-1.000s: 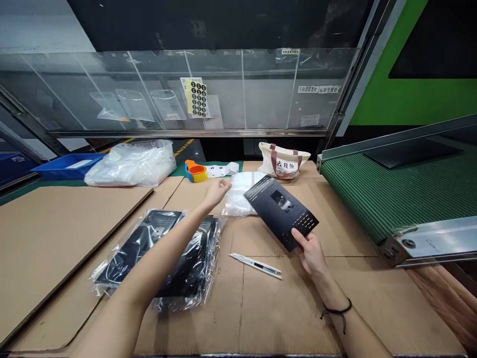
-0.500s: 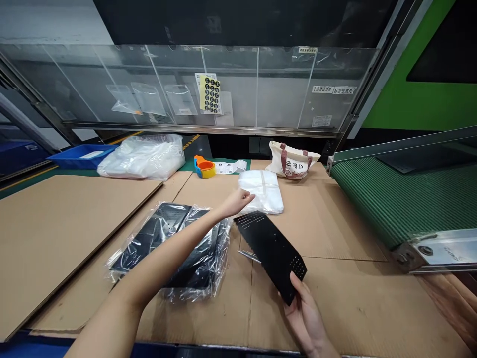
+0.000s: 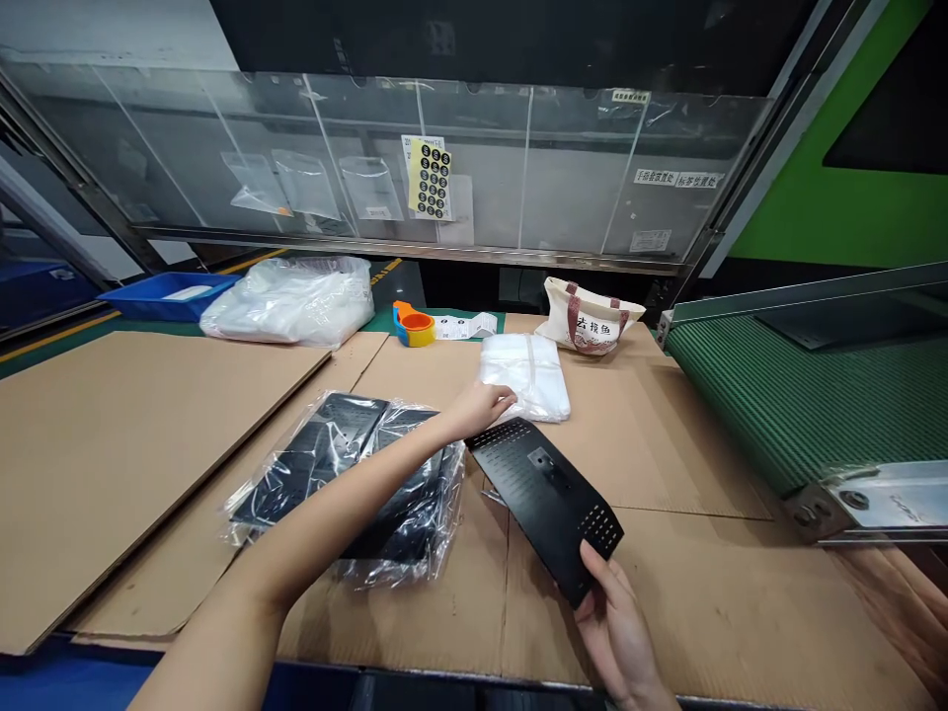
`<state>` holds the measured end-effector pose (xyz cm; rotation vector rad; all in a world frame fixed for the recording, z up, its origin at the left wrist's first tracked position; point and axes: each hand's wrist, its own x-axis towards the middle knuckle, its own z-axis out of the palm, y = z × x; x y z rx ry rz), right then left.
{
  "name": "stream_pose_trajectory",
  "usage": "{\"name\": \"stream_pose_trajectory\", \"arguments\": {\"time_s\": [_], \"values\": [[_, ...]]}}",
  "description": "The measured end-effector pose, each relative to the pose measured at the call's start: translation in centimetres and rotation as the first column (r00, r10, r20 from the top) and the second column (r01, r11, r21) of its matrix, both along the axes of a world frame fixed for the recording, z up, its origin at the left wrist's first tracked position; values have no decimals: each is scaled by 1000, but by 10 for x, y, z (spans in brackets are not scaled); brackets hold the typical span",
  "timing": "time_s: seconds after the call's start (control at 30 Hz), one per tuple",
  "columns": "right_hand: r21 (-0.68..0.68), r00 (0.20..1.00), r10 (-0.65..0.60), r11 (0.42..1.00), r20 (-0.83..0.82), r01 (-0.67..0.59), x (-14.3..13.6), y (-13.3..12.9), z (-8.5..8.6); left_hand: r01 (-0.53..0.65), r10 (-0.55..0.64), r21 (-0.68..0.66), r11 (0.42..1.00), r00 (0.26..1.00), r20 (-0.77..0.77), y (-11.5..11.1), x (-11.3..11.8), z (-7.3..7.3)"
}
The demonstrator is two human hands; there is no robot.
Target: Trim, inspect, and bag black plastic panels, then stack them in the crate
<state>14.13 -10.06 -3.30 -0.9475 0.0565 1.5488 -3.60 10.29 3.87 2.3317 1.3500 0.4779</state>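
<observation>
My right hand [image 3: 618, 612] grips the near end of a black perforated panel [image 3: 544, 504], thumb on top. The panel is tilted above the cardboard, with slots at both ends and a small squarish patch near its middle. My left hand [image 3: 485, 407] is above the panel's far left corner, at the near edge of a stack of clear plastic bags [image 3: 537, 370]. Its fingers are curled together; whether a bag is in them is hidden. Under my left forearm lie black panels in clear plastic [image 3: 326, 444]. A thin silvery object [image 3: 492, 495] shows partly beneath the held panel.
A green conveyor belt [image 3: 785, 400] runs along the right, a person's arm [image 3: 889, 592] below it. A cardboard sheet [image 3: 148, 434] covers the left. Behind are a large plastic bag [image 3: 288, 301], blue tray [image 3: 159, 308], orange tape dispenser [image 3: 415, 326] and cloth bag [image 3: 589, 321].
The held panel has turned slightly, so its face shows more clearly with the patch near its middle. My left hand has shifted a little right and down, close to the bag stack.
</observation>
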Motion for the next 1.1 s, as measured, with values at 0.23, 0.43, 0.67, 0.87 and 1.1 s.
{"name": "stream_pose_trajectory", "arguments": {"time_s": [0.23,0.43,0.67,0.87,1.1], "values": [[-8,1000,15,1000,-3,-15,3,5,-2,70,-70,-69,995,998,2,0,-4,-6],[-9,999,-8,1000,42,8,11,6,3,90,-85,-113,990,995,42,1,-11,-8],[-70,996,93,993,10,-92,23,9,4,179,-173,-215,960,984,45,2,-17,-13],[-13,997,-28,999,69,29,17,13,0,158,-164,-90,983,984,-69,-11,-11,-11],[-24,994,95,995,55,-93,-15,-4,4,119,-66,154,981,947,-314,-46,17,-6]]}}
